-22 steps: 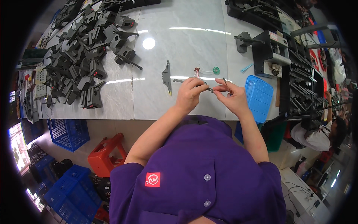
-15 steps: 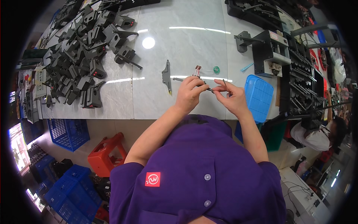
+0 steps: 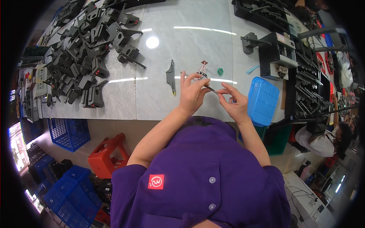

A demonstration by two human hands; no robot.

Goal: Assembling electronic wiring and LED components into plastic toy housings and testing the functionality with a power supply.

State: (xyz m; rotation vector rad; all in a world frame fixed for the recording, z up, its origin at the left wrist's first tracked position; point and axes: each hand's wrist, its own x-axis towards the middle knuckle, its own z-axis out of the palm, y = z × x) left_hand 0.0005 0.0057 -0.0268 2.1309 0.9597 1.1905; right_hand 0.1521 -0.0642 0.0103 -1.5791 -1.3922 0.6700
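Over the grey tabletop, my left hand (image 3: 192,94) pinches a thin dark part (image 3: 210,88) between thumb and fingers. The thumb and forefinger of my right hand (image 3: 233,102) close on its other end. A small blue bit shows in the right palm; its kind is hidden. Just beyond my left hand, red and white wires (image 3: 203,69) run to a small brown board (image 3: 204,62). Near them rests a small green coil (image 3: 220,71). A long dark grey bracket (image 3: 170,78) with a yellowish tip lies to the left.
A heap of dark grey housings (image 3: 81,57) covers the table's left side. On the right are a blue basket (image 3: 262,100), a light-blue stick (image 3: 252,69) and a black fixture (image 3: 275,53). An orange stool (image 3: 108,155) stands below the front edge.
Both hands have shifted slightly; the left fingers have opened out somewhat while the pinch stays. The thin part is now tilted more into view, and the wires and brown board have moved a little away.
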